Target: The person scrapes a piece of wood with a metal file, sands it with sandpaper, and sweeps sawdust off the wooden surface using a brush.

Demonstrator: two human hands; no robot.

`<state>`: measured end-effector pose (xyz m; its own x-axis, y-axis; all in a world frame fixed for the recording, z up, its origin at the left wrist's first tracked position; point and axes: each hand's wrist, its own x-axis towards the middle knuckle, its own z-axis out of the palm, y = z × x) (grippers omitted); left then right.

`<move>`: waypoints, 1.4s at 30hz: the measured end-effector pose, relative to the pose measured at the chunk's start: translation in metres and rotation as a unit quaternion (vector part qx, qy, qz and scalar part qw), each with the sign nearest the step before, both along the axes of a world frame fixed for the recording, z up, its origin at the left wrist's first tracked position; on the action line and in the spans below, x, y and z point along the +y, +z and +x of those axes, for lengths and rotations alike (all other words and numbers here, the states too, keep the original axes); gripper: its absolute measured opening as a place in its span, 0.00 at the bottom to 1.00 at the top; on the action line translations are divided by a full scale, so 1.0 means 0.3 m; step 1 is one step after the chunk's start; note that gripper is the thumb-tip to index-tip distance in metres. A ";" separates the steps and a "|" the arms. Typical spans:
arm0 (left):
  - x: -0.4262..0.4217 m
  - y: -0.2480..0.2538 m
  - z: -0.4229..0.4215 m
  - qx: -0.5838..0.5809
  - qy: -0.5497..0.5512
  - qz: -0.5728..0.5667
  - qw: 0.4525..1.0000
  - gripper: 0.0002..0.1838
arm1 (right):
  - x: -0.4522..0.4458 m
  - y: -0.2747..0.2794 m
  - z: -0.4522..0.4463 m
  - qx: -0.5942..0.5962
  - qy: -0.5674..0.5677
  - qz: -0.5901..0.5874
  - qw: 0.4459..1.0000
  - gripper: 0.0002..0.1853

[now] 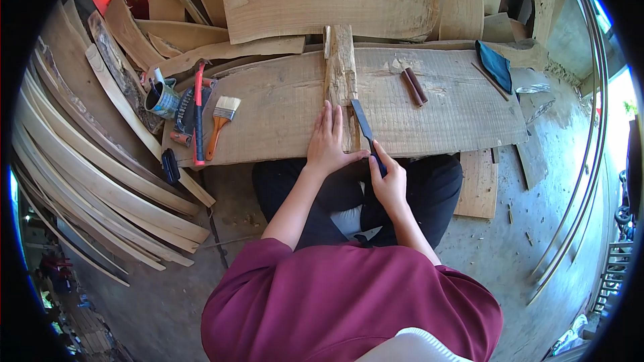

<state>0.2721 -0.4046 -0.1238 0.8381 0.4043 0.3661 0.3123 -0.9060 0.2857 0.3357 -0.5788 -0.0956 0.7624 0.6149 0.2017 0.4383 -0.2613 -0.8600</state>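
A narrow, rough wooden strip lies crosswise over a wide board in front of me. My left hand lies flat on the near part of the strip, fingers stretched forward and thumb out toward the right. My right hand is closed around the dark blue handle of a flat-bladed tool. Its dark blade points away from me along the strip's right edge. Whether the tool is a file or a chisel, I cannot tell.
Left on the board are a paintbrush, a red-and-black hammer and a cup. To the right lie two brown sticks and a dark teal cloth. Curved wooden strips fill the left side; planks stand behind.
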 end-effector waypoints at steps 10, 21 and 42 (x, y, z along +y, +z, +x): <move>-0.005 0.006 0.005 0.005 0.007 0.004 1.000 0.67 | 0.060 0.006 0.040 -0.004 -0.005 -0.007 1.000 0.19; -0.008 0.008 0.000 0.006 0.008 -0.001 1.000 0.66 | 0.063 0.034 0.038 0.002 -0.006 -0.007 1.000 0.18; -0.016 0.013 0.000 0.003 0.016 -0.012 1.000 0.64 | 0.000 -0.006 0.001 -0.019 0.002 -0.007 1.000 0.18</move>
